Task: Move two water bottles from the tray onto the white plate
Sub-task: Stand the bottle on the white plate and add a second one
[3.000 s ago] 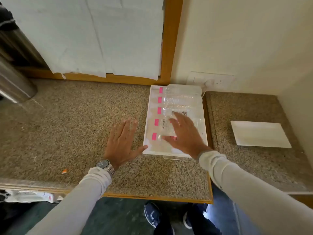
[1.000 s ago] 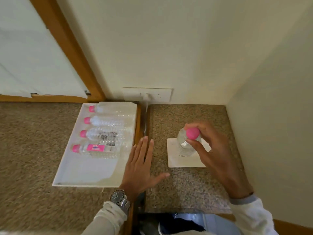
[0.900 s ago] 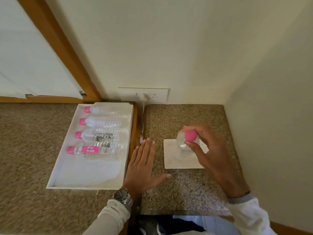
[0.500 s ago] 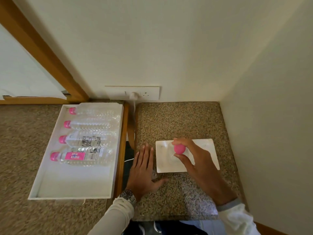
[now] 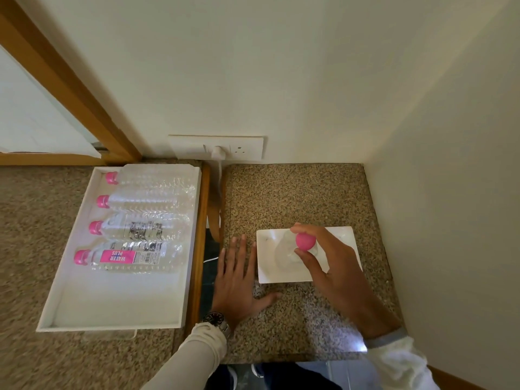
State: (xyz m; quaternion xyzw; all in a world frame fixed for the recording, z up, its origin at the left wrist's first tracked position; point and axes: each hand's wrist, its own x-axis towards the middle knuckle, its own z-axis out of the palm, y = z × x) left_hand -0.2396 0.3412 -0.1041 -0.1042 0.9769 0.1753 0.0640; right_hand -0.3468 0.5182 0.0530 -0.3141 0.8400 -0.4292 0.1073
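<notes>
A clear water bottle with a pink cap (image 5: 305, 242) stands upright on the white plate (image 5: 266, 270), seen from above. My right hand (image 5: 329, 266) grips it around the neck just under the cap. My left hand (image 5: 237, 280) lies flat on the granite counter, fingers spread, just left of the plate. On the left counter the white tray (image 5: 112, 311) holds several clear pink-capped bottles lying on their sides; the nearest bottle (image 5: 126, 257) has a pink label.
A gap with wooden edging (image 5: 201, 249) splits the two granite counters. A wall socket with a white plug and cord (image 5: 218, 152) sits behind the gap. A wall (image 5: 450, 220) closes in the right counter right beside the plate.
My right hand carried one bottle from the tray across the gap and lowered it upright onto the plate. My left hand shifted to the right counter. The view swung right.
</notes>
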